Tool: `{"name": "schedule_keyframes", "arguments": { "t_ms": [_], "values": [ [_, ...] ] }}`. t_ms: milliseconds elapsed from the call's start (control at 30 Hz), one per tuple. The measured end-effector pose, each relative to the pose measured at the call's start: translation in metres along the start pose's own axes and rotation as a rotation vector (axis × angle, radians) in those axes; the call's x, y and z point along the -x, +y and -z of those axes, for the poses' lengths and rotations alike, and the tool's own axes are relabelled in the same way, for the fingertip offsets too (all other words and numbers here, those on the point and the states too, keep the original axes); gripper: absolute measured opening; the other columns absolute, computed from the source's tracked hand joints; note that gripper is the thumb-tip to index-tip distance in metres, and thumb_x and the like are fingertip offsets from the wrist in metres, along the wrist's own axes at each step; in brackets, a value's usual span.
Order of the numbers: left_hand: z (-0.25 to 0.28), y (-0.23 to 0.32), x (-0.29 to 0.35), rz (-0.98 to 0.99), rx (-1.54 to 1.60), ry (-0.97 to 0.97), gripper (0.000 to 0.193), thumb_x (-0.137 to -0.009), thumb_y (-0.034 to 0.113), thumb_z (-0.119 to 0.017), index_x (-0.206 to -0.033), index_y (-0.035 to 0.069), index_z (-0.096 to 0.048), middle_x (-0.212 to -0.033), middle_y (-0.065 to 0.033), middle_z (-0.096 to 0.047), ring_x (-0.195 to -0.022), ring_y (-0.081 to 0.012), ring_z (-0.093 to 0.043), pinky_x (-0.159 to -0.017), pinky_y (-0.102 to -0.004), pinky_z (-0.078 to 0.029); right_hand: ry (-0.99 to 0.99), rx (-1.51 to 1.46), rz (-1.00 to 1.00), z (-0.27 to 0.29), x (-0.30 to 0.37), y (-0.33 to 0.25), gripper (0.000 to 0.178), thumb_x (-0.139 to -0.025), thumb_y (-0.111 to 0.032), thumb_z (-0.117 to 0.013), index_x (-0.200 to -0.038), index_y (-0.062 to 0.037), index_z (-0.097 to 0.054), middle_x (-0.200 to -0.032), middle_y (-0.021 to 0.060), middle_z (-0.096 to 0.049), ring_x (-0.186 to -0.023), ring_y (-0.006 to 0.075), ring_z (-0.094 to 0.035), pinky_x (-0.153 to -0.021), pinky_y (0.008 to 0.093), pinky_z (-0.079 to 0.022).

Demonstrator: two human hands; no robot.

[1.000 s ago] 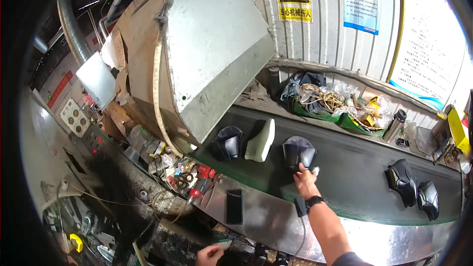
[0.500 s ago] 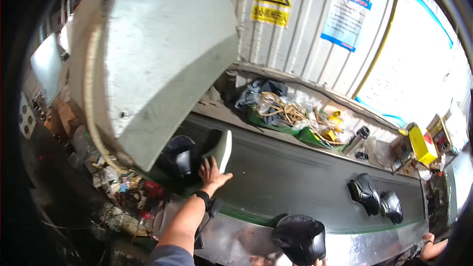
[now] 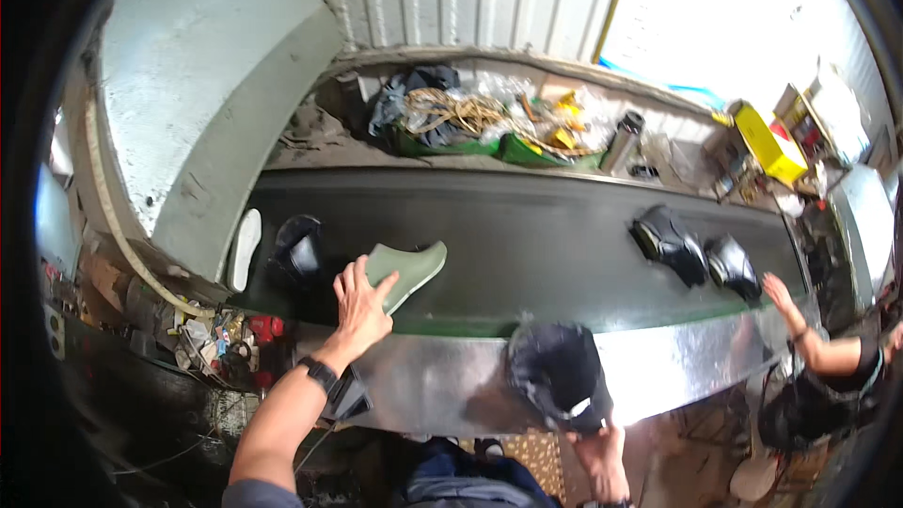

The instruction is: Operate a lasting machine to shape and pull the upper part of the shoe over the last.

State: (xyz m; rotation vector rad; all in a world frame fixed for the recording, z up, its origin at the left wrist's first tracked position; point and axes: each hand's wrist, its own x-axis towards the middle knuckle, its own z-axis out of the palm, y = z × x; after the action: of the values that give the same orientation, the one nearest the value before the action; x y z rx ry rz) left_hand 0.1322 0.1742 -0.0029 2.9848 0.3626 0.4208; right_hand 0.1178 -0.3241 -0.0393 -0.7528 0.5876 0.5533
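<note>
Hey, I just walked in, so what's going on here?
Someone is at a dark conveyor belt. Their left hand is on a green shoe there, while their right hand holds a black shoe by the metal edge. At the right, a co-worker's hand is close to two dark shoes on the belt.

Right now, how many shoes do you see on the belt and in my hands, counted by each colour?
Black shoes: 4, including the one in your right hand
Green shoe: 1, at your left hand
White-soled shoe, upper unclear: 1
Total: 6
</note>
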Motion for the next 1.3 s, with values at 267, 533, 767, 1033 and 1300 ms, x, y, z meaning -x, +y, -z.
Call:
{"name": "schedule_keyframes", "arguments": {
  "t_ms": [267,533,767,1033,1300],
  "values": [
    [-0.006,0.188,0.137,-0.726,0.08,0.127,0.028,-0.085,0.03,-0.062,-0.112,0.025,-0.065,-0.142,-0.0025,-0.052,-0.136,-0.0184,-0.04,-0.109,-0.0451,-0.033,-0.079,0.287,0.158,-0.01,-0.052,-0.014,0.06,-0.103,-0.06,-0.049,-0.148,-0.0192,-0.05,-0.154,0.0097,-0.05,-0.14,0.0316,-0.047,-0.111,0.0577,-0.043],
    [-0.01,0.192,0.081,1.06,2.138,-0.251,0.042,-0.098,0.041,-0.07,-0.108,0.001,-0.071,-0.101,-0.0102,-0.075,-0.092,-0.0243,-0.073,-0.087,-0.0417,-0.058,-0.327,1.063,0.617,-0.021,0.034,-0.052,0.038,-0.09,-0.02,-0.08,-0.118,0.003,-0.068,-0.092,0.0048,-0.071,-0.081,0.0156,-0.066,-0.074,0.0315,-0.055],
    [-0.066,0.126,0.037,0.77,0.926,-0.486,0.037,-0.096,0.035,-0.072,-0.103,-0.001,-0.076,-0.09,-0.0089,-0.077,-0.086,-0.0192,-0.07,-0.079,-0.0335,-0.052,-0.822,1.76,1.427,-0.025,0.012,0.038,0.056,-0.069,-0.018,-0.094,-0.116,-0.0035,-0.069,-0.105,0.0141,-0.067,-0.1,0.0364,-0.065,-0.099,0.0468,-0.054],
    [-0.12,0.133,0.041,0.682,0.596,-0.038,0.042,-0.097,0.045,-0.065,-0.089,0.004,-0.075,-0.093,-0.0191,-0.073,-0.09,-0.0398,-0.069,-0.077,-0.0467,-0.053,-0.604,1.104,0.739,-0.029,-0.019,0.07,0.137,-0.068,-0.014,-0.098,-0.164,0.0004,-0.001,-0.17,0.0265,-0.01,-0.155,0.0387,-0.024,-0.124,0.0447,-0.026],
    [-0.074,0.197,0.096,0.801,0.491,-0.412,0.087,-0.074,0.052,-0.081,-0.135,-0.005,-0.055,-0.13,-0.0294,-0.062,-0.119,-0.04,-0.062,-0.101,-0.0459,-0.052,-0.695,1.393,0.524,0.032,0.029,0.042,0.108,-0.078,-0.006,-0.084,-0.162,0.0037,-0.017,-0.165,0.0257,-0.029,-0.155,0.0412,-0.026,-0.126,0.0402,-0.023]
  ]
}}
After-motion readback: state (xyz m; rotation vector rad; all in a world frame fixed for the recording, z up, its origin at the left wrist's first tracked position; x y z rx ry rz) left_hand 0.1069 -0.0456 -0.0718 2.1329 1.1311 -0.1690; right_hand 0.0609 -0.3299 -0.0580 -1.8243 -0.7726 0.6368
